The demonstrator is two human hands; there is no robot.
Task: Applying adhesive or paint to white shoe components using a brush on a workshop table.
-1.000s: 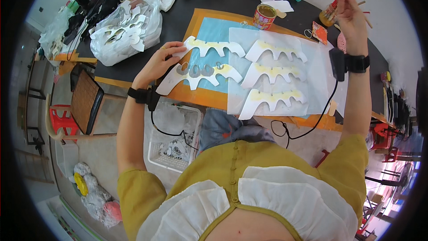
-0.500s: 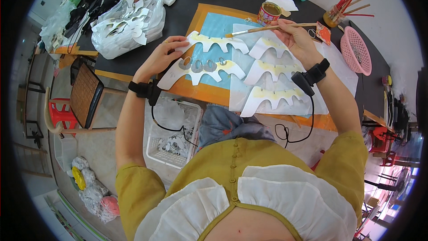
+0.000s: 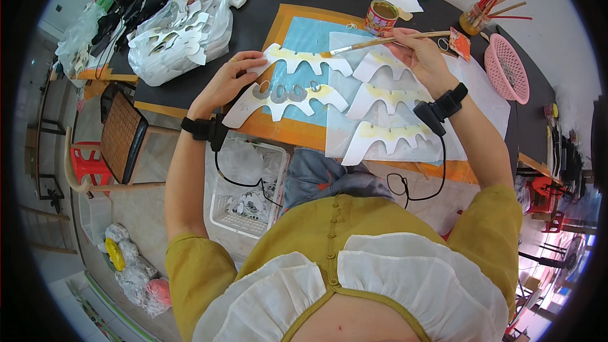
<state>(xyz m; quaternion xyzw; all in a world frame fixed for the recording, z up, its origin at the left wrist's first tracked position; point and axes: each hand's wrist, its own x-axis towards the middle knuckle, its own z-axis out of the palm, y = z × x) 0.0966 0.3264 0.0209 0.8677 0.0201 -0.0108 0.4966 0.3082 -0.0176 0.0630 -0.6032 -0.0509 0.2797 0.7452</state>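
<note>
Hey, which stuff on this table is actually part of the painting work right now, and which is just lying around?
In use:
brush in the right hand
white cutout under the brush tip
left hand steadying it
tin
painted cutouts

Lying about:
pink basket
jar of sticks
bag of cutouts
plastic crate

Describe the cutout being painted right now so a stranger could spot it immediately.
Start at the black table and its orange and blue mat. The cutout lies farthest from the person on it, under the left hand, with the brush tip on it. Unlike its neighbour with grey ovals, its top edge is yellow.
</note>
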